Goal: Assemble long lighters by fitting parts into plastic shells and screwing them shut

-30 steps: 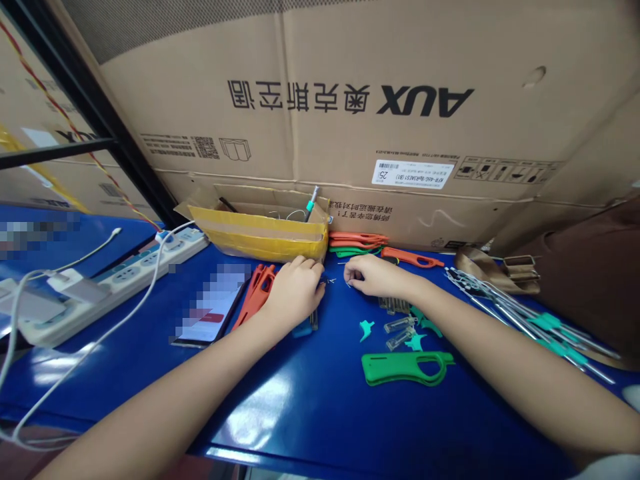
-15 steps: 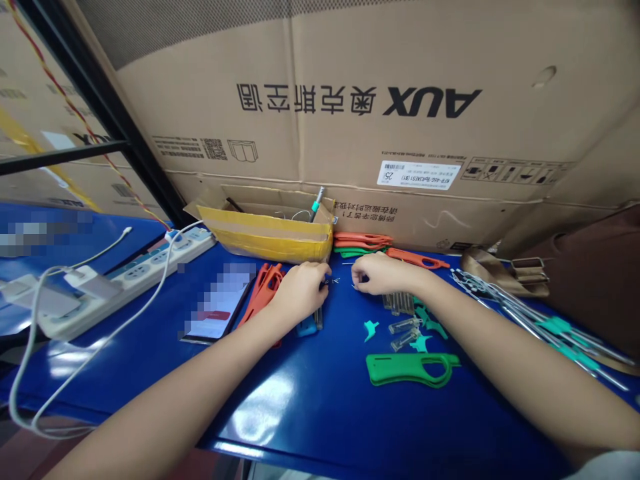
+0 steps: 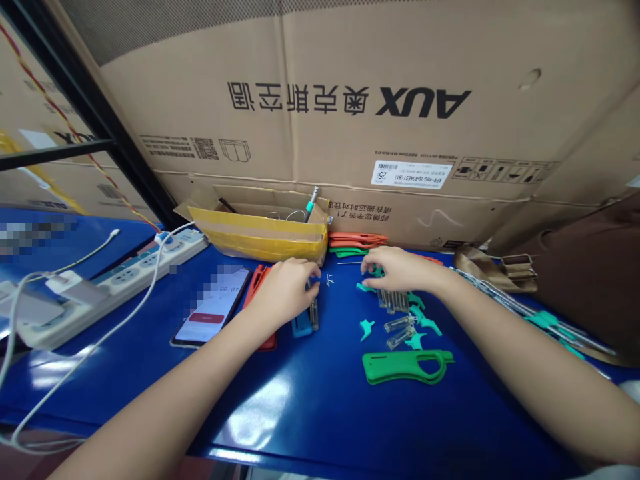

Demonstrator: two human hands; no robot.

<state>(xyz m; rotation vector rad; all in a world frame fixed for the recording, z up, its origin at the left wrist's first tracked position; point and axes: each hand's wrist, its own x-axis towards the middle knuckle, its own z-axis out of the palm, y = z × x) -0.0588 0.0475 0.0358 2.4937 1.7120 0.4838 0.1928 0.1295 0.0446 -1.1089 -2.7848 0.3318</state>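
- Small, thin, silvery metal pieces [image 3: 329, 281] lie loose on the glossy blue surface [image 3: 325, 400], between the two hands.
- Left hand [image 3: 290, 287]: fingers bent beside a blue plastic piece [image 3: 301, 323]; whether they grasp anything cannot be told.
- Right hand [image 3: 397, 270]: fingers curled over trigger-shaped teal plastic pieces [image 3: 367, 287]; a grip cannot be confirmed.
- Progress, as judged: sorting or handling is under way; clear plastic casings [image 3: 399, 325] and teal pieces lie separate, and no completed unit is discernible.
- Left over: a flat green plastic shell with a looped handle [image 3: 393, 369] lies nearer the wearer, untouched.
- Obstructions: the left hand and forearm partly cover long orange plastic shells [image 3: 257, 283]; a yellow-taped cardboard box [image 3: 265, 243] stands just behind.
- Periphery: black-edged phone [image 3: 207, 320], white power strip [image 3: 130, 272], silvery rods with teal clips [image 3: 543, 320].
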